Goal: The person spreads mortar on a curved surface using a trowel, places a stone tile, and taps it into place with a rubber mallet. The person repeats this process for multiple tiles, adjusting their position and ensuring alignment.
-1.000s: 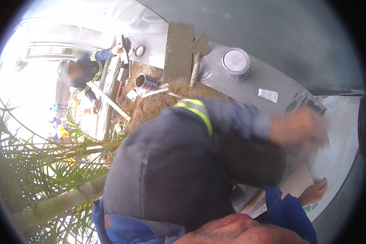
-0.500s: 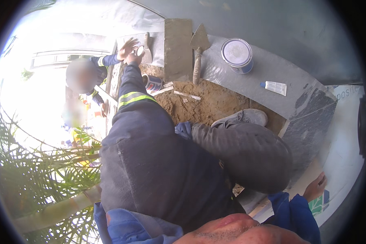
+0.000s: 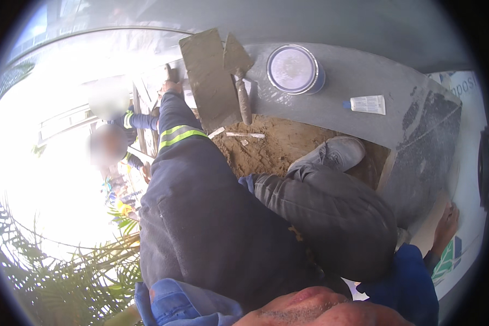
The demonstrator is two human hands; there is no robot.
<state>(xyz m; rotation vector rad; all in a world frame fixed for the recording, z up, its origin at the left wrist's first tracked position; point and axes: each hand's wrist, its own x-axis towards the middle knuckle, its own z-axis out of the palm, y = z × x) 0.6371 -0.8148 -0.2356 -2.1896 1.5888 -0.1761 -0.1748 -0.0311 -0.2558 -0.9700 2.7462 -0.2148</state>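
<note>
My left arm, in a dark sleeve with a reflective band, stretches far forward. At its end, my left hand (image 3: 171,87) is closed at a putty knife (image 3: 171,73), whose handle sticks out beyond the fingers; its blade is mostly hidden. To the right of the hand lies a flat, mortar-coated board (image 3: 212,79). A pointing trowel (image 3: 240,73) rests beside it, its blade pointing away from me. My right hand (image 3: 446,224) is low at the right, set against a white printed panel (image 3: 469,201), with its fingers extended and nothing visible in them.
A lidded can (image 3: 293,69) and a white tube with a blue cap (image 3: 367,105) stand and lie on the grey slab (image 3: 342,70). Sandy soil (image 3: 271,138) surrounds my shoe (image 3: 342,152). Co-workers (image 3: 138,119) are at the far left, above palm fronds (image 3: 54,271).
My left hand has left a co-worker's hand and a small round white thing, and moved to the putty knife. The co-worker's arm has drawn back. The view has turned slightly.
</note>
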